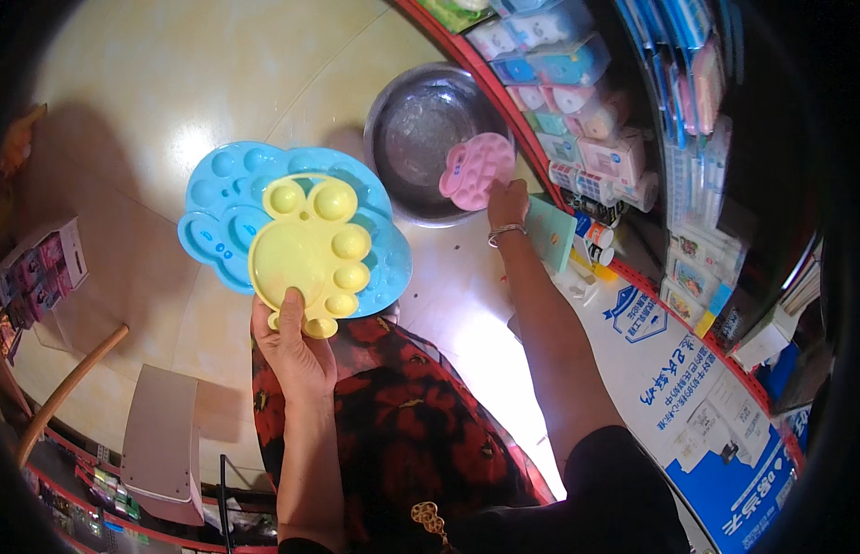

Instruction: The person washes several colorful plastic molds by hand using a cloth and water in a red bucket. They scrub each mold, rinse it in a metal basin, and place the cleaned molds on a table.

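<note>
My left hand (298, 346) grips a fanned stack of plastic paint palettes, thumb on top. Uppermost is a yellow palette (288, 260) with round wells, shaped somewhat like an animal. Behind it spread several light blue palettes (219, 170), one with a cartoon face. A pink palette (482, 166) with small wells is pinched by its near edge in my right hand (507, 202). It is over the right side of a round metal basin (419, 131) on the floor. Whether the pink palette touches the basin, I cannot tell.
Shelves with red edges (513, 97) hold boxed and bagged goods along the right. A light green book or box (551, 232) and small bottles (596, 242) stand by my right forearm. At lower left are a pinkish stool or box (160, 443) and a curved wooden rod (73, 395).
</note>
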### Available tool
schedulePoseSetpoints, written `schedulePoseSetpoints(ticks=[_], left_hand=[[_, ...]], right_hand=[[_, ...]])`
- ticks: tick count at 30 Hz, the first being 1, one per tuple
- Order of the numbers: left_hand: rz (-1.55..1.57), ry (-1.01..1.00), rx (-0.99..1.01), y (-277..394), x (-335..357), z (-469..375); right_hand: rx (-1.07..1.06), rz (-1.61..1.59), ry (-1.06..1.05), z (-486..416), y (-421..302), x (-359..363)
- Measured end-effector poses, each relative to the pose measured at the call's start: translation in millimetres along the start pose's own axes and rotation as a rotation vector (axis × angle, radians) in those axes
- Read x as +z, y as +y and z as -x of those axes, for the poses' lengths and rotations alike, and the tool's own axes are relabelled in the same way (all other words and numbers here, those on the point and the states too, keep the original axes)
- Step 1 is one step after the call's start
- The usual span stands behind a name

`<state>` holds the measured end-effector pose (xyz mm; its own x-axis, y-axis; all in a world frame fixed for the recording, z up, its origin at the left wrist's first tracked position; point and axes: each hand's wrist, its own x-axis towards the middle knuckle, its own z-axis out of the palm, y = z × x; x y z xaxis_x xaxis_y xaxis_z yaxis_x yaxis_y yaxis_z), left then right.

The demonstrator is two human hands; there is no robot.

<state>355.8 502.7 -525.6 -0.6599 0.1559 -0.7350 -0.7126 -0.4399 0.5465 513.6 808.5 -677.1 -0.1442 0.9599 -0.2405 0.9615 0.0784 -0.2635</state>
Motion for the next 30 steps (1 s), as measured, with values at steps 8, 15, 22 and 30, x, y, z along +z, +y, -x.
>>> schedulePoseSetpoints(ticks=[8, 15, 22, 30], left_hand=[[0.012, -0.022, -0.025, 0, -8, -2], [0.009, -0.027, -0.08, 8, -13, 2], [0.047, 0.021, -0.047, 60, 0, 86], [0.138, -0.144, 0.008, 173, 17, 212]], right_hand=[[0.127, -0.551, -0.033, 4, -16, -8], [0.254, -0.403, -0.165, -8, 56, 26], [-0.863, 0.734, -0.12, 3, 79, -58], [-0.602, 0.294, -0.038, 76, -53, -194]])
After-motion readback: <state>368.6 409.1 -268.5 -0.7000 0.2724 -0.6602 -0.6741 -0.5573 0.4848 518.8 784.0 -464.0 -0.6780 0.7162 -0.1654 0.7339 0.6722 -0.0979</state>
